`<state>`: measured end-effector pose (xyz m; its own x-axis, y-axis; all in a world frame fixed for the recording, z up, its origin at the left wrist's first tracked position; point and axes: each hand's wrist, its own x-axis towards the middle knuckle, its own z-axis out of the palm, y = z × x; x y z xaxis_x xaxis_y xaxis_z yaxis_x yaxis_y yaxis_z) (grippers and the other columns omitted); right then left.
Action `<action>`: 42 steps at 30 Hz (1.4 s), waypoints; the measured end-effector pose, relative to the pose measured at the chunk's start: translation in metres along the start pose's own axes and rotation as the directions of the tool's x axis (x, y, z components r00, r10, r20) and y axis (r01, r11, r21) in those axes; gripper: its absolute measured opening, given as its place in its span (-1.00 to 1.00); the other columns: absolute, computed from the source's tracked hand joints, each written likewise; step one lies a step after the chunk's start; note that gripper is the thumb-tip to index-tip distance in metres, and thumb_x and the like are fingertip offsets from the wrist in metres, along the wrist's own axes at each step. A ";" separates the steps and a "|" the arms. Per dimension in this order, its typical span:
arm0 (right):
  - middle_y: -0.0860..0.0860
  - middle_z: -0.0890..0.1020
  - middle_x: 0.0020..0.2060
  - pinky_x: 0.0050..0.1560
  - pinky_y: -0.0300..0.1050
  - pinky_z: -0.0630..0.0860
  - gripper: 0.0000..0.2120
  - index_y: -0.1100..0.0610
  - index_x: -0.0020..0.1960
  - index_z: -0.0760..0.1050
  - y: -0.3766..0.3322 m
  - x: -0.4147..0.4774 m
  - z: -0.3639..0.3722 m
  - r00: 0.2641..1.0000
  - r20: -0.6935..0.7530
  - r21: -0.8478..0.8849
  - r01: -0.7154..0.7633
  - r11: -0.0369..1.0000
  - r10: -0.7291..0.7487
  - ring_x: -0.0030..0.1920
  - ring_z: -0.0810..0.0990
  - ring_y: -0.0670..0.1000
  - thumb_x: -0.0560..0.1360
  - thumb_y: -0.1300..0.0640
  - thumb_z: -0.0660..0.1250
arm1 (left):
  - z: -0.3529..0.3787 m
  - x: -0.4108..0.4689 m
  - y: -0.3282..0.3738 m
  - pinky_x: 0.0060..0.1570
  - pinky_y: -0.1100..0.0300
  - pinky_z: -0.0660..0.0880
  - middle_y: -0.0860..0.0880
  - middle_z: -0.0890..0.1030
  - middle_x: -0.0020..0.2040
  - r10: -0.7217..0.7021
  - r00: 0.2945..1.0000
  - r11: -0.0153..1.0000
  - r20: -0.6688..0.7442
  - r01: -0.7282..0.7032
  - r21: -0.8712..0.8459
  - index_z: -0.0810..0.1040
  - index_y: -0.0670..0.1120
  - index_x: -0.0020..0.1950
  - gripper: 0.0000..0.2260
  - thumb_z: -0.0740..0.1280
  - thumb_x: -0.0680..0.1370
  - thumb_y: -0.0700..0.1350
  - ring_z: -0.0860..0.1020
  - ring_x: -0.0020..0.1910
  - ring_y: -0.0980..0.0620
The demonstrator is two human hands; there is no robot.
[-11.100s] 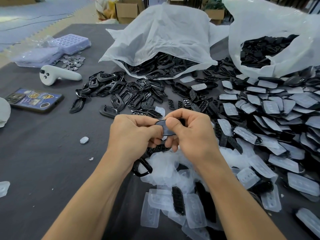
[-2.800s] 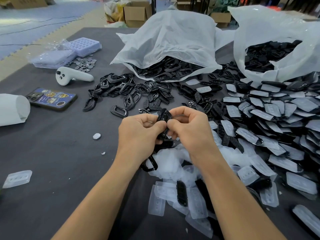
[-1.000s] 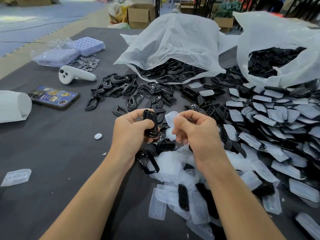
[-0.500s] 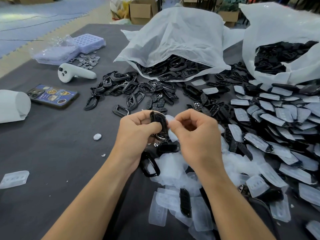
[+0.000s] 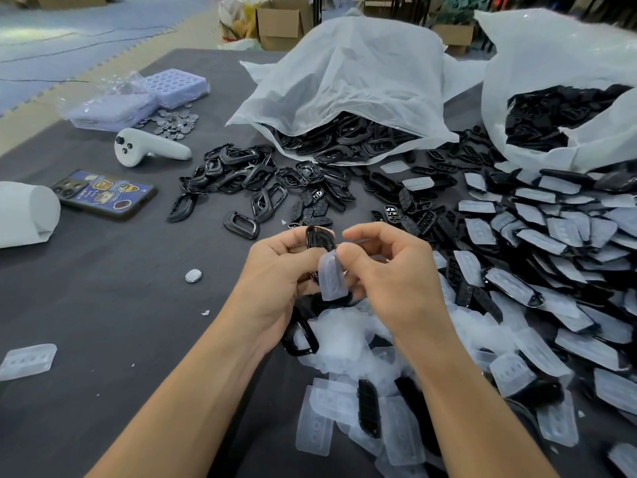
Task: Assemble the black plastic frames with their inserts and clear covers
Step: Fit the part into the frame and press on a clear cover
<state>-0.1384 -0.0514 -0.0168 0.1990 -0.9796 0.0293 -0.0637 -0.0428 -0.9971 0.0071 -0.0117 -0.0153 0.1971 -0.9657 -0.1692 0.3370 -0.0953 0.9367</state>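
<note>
My left hand (image 5: 275,270) grips a black plastic frame (image 5: 319,238) upright above the table. My right hand (image 5: 389,274) pinches a clear cover (image 5: 331,276) between thumb and fingers and holds it against the lower part of that frame. Below my hands lies a heap of loose clear covers (image 5: 344,343) with another black frame (image 5: 301,338) at its left edge. Loose black frames (image 5: 241,174) and black inserts (image 5: 317,212) are scattered further back. Finished pieces with covers (image 5: 537,236) are piled on the right.
Two white bags of black parts (image 5: 344,84) (image 5: 558,98) stand at the back. On the left lie a phone (image 5: 103,193), a white controller (image 5: 148,151), a white roll (image 5: 24,215), purple trays (image 5: 172,88), small metal discs (image 5: 175,120) and one stray cover (image 5: 27,360).
My right hand has picked up a clear cover and brought it against the frame that my left hand holds. The frame now has its insert in it.
</note>
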 end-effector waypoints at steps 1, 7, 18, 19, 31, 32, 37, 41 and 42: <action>-0.01 0.70 -0.31 -0.41 -0.09 0.54 -0.94 -0.05 -0.11 0.67 0.000 -0.001 0.001 1.000 -0.016 -0.023 -0.005 1.000 0.005 -0.37 0.65 0.03 0.42 0.02 0.48 | 0.001 0.000 0.000 -0.23 0.02 0.68 -0.18 0.70 -0.20 -0.005 1.000 1.000 -0.007 0.005 -0.029 0.74 -0.12 -0.11 -0.86 0.51 0.35 -0.26 0.68 -0.31 -0.09; 0.16 0.73 -0.26 -0.46 -0.12 0.56 -0.77 0.09 -0.14 0.67 -0.010 -0.005 0.004 0.982 0.090 0.113 -0.175 0.978 0.166 -0.37 0.69 0.17 0.64 0.07 0.34 | 0.006 0.000 0.000 -0.43 0.15 0.60 -0.20 0.69 -0.20 -0.064 0.992 0.995 -0.105 0.055 -0.089 0.67 -0.23 -0.07 -0.89 0.38 0.52 -0.39 0.65 -0.40 -0.05; 0.04 0.66 -0.40 -0.41 -0.16 0.52 -0.80 0.08 -0.26 0.68 -0.011 -0.005 -0.003 0.993 -0.019 0.043 -0.114 0.993 0.115 -0.44 0.52 -0.03 0.45 0.34 0.48 | 0.004 0.002 -0.002 -0.33 0.19 0.63 -0.14 0.77 -0.14 0.109 0.949 0.993 -0.294 -0.092 0.073 0.72 -0.11 -0.17 -0.77 0.38 0.52 -0.40 0.75 -0.20 -0.02; 0.01 0.64 -0.42 -0.40 -0.16 0.51 -0.79 0.07 -0.28 0.67 -0.010 -0.004 -0.004 0.992 -0.089 0.054 -0.088 0.995 0.093 -0.44 0.52 -0.06 0.45 0.34 0.47 | 0.004 0.002 -0.002 -0.30 0.15 0.64 -0.14 0.77 -0.14 0.136 0.941 0.989 -0.309 -0.112 0.096 0.71 -0.12 -0.15 -0.79 0.38 0.50 -0.39 0.75 -0.18 -0.04; 0.16 0.71 -0.20 -0.11 -0.05 0.71 -0.80 0.23 0.01 0.65 -0.014 -0.005 -0.003 0.960 0.143 0.480 -0.281 0.831 0.242 -0.23 0.69 0.04 0.64 0.33 0.25 | -0.001 -0.006 0.006 -0.26 0.20 0.63 -0.16 0.70 -0.22 0.055 0.998 0.995 0.024 -0.053 -0.084 0.78 -0.10 -0.10 -0.65 0.29 0.46 -0.45 0.67 -0.32 -0.03; 0.16 0.71 -0.16 -0.10 -0.06 0.71 -0.85 0.25 0.03 0.65 -0.014 -0.005 -0.005 0.950 0.207 0.487 -0.306 0.818 0.232 -0.21 0.68 0.03 0.61 0.33 0.30 | -0.002 -0.006 0.007 -0.27 0.20 0.62 -0.16 0.70 -0.23 0.041 0.996 0.995 0.082 -0.033 -0.099 0.78 -0.11 -0.09 -0.67 0.30 0.44 -0.43 0.67 -0.32 -0.03; 0.11 0.72 -0.16 -0.08 -0.14 0.67 -0.71 0.27 0.09 0.68 -0.017 -0.005 -0.011 0.897 0.408 0.474 -0.366 0.801 0.169 -0.24 0.66 -0.02 0.40 0.23 0.41 | -0.005 -0.003 0.007 -0.24 0.17 0.63 -0.14 0.67 -0.23 0.039 0.975 0.993 0.218 -0.015 -0.114 0.76 -0.16 0.00 -0.69 0.31 0.39 -0.37 0.66 -0.30 -0.06; 0.12 0.65 -0.23 -0.04 -0.05 0.58 -0.81 0.24 -0.08 0.63 -0.016 -0.001 -0.016 0.928 0.312 0.419 -0.328 0.847 0.205 -0.26 0.58 0.01 0.34 0.18 0.45 | -0.002 -0.005 0.006 -0.23 0.15 0.65 -0.15 0.71 -0.21 0.045 0.986 0.995 0.163 -0.029 -0.098 0.78 -0.10 -0.06 -0.70 0.34 0.42 -0.40 0.70 -0.27 -0.06; 0.14 0.61 -0.24 -0.10 -0.09 0.53 -0.84 0.22 -0.12 0.62 -0.015 0.000 -0.018 0.943 0.266 0.406 -0.297 0.864 0.199 -0.28 0.53 0.01 0.33 0.17 0.47 | -0.001 -0.004 0.004 -0.24 0.14 0.66 -0.16 0.72 -0.19 0.041 0.993 0.998 0.114 -0.034 -0.057 0.78 -0.08 -0.07 -0.69 0.35 0.46 -0.43 0.71 -0.25 -0.06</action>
<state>-0.1551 -0.0545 -0.0006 0.4349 -0.8802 -0.1899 0.2828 0.3337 -0.8992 0.0082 -0.0080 -0.0107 0.1040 -0.9901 -0.0946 0.3820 -0.0481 0.9229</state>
